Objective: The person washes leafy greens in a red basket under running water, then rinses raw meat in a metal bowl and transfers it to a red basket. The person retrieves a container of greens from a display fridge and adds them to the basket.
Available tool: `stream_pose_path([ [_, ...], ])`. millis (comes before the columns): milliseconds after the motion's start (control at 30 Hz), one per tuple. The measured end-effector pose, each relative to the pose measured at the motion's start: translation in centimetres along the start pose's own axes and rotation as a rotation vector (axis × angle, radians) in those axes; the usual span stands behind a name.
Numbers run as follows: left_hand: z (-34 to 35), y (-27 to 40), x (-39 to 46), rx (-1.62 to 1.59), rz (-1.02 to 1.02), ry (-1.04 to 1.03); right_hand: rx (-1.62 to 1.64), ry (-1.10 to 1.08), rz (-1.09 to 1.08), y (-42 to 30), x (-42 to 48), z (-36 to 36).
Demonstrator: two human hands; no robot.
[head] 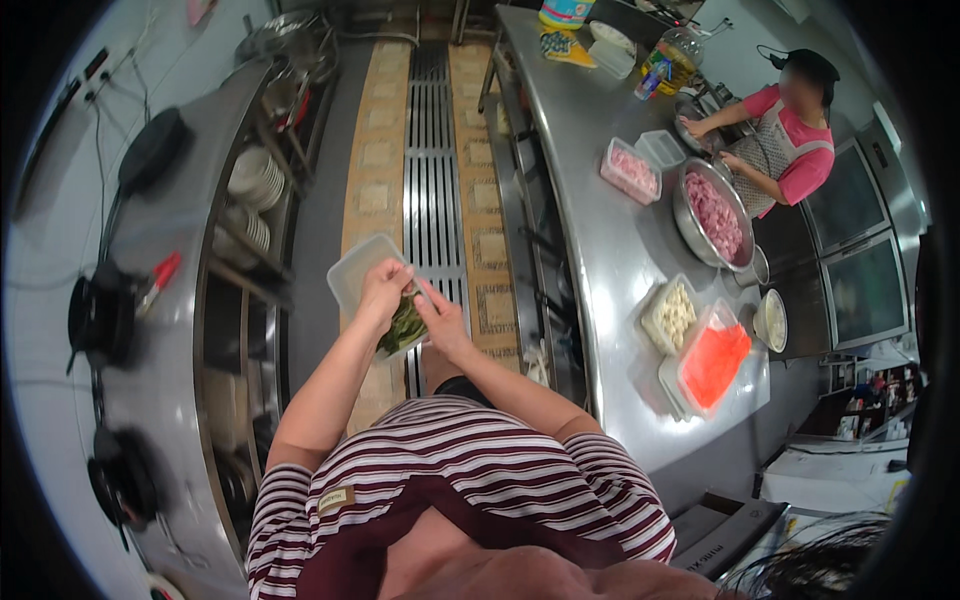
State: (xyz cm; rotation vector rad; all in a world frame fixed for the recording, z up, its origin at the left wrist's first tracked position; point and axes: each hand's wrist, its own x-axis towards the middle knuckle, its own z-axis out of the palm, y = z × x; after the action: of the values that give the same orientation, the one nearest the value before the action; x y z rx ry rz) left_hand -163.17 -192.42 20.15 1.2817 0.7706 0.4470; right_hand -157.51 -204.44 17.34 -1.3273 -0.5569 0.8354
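Both of my hands are at a translucent plastic container [406,347] of green vegetables [405,326], held over the floor in front of me. A translucent lid [351,271], tilted up on the container's far left side, is gripped by my left hand [384,289]. At the container's right rim my right hand [444,319] has its fingers closed on the edge. Part of the vegetables is hidden under my hands, and whether the lid touches the container cannot be told.
A steel counter [600,247] on the right bears a bowl of pink meat [716,217], a tub of white pieces [670,313] and a container with a red bag [712,367]. A co-worker [787,142] stands behind it. Another steel counter [176,315] with pans is on the left; a floor grate [431,195] runs between.
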Motion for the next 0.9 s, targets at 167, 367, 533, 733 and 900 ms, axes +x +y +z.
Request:
stream_pose_path([
  [167,-1.7,4.5,11.6,0.126,0.106,-0.026,0.007,-0.028,0.030,-1.3,13.2,-1.0],
  [367,-4.5,14.3,21.7,0.792,0.374,0.133,0.253,-0.074,0.084,-6.4,26.7,-2.3],
  [533,-4.5,15.2,31.5,1.118,0.585,-0.101,0.217,-0.017,-0.028,-6.9,36.6,-2.4],
  [733,-2.3,16.8,45.7,1.292,0.513,-0.483,0.113,0.112,-0.068,-6.8,51.0,-3.7],
  [900,-1.5,18.9,60.5,1.101,0.543,-0.930,0.173,0.240,0.037,-10.2,61.5,-6.7],
])
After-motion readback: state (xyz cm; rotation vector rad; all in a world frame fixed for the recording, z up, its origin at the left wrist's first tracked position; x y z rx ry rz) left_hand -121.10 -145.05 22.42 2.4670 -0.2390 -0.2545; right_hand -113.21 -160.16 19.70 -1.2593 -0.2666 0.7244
